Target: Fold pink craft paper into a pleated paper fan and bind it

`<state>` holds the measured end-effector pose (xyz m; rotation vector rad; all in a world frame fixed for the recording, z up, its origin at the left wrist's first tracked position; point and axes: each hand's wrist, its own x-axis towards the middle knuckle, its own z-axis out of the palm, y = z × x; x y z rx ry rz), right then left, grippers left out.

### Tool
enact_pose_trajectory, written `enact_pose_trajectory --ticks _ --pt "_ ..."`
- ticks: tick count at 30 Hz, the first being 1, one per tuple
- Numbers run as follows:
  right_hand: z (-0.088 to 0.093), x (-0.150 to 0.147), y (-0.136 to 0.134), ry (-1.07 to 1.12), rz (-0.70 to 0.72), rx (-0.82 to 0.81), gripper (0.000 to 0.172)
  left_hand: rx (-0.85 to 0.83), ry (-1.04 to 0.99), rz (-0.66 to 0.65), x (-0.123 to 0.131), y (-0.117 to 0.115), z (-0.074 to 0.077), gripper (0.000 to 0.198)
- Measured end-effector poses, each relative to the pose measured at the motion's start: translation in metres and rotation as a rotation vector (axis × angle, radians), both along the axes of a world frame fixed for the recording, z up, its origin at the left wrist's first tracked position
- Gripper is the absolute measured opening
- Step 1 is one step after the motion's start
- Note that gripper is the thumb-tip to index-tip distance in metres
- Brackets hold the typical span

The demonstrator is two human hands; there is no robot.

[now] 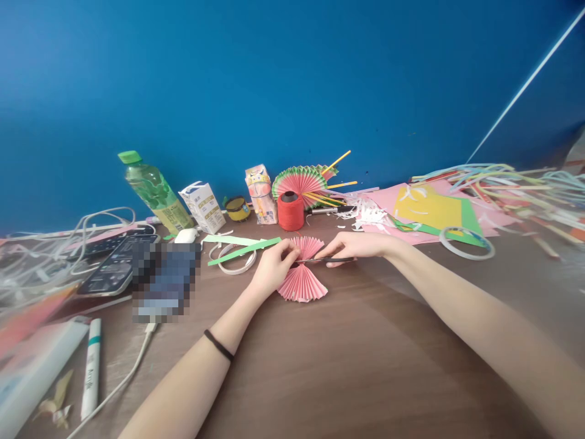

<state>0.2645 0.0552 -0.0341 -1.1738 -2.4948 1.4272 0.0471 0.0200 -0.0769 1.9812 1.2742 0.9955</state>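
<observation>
A pink pleated paper fan [302, 288], gathered at its middle into a bow shape, lies on the brown table in front of me. My left hand [276, 262] is closed, pinching the fan near its gathered middle on the left. From the right, my right hand [350, 247] grips black-handled scissors [339, 260]. Their thin blades point left across the middle of the fan; what lies between the blades is too small to make out. A spool of red thread [290, 214] stands just behind the fan.
Behind are a green-capped bottle [155, 192], a white carton [203, 207] and a green-edged pink fan [299, 181]. Green paper strips [244, 251] overlap a tape roll [235, 268] on the left. Coloured sheets [429, 210] and another tape roll [467, 244] lie right. Phones [121, 265] lie left.
</observation>
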Motion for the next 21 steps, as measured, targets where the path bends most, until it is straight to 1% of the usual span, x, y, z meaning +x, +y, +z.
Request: enact_pose_trajectory --ticks 3,5,7,10,13,16,19,21 --pt "0.0 0.0 -0.001 -0.032 -0.001 -0.005 0.044 -0.015 -0.021 0.0 0.0 0.0 -0.001 0.014" --pt "0.001 0.001 -0.001 -0.035 -0.005 -0.01 0.043 -0.044 -0.077 -0.011 -0.001 0.001 -0.002 0.014" --pt "0.004 0.005 0.0 -0.03 0.005 -0.034 0.044 -0.079 -0.179 -0.01 -0.002 0.003 -0.003 0.014" --pt "0.01 0.013 0.003 -0.029 -0.003 -0.053 0.046 -0.083 -0.345 0.07 -0.005 0.006 -0.003 0.014" --pt "0.015 0.025 0.007 -0.009 -0.122 0.011 0.049 -0.06 -0.435 0.154 -0.007 0.008 0.0 0.014" --pt "0.018 0.038 0.014 -0.022 -0.315 0.121 0.05 -0.075 -0.481 0.196 -0.007 0.008 0.004 0.015" --pt "0.016 0.049 0.02 -0.19 -0.469 0.295 0.045 -0.117 -0.536 0.21 -0.006 0.007 0.008 0.016" --pt "0.015 0.053 0.023 -0.349 -0.522 0.396 0.042 -0.149 -0.572 0.215 -0.005 0.007 0.01 0.017"
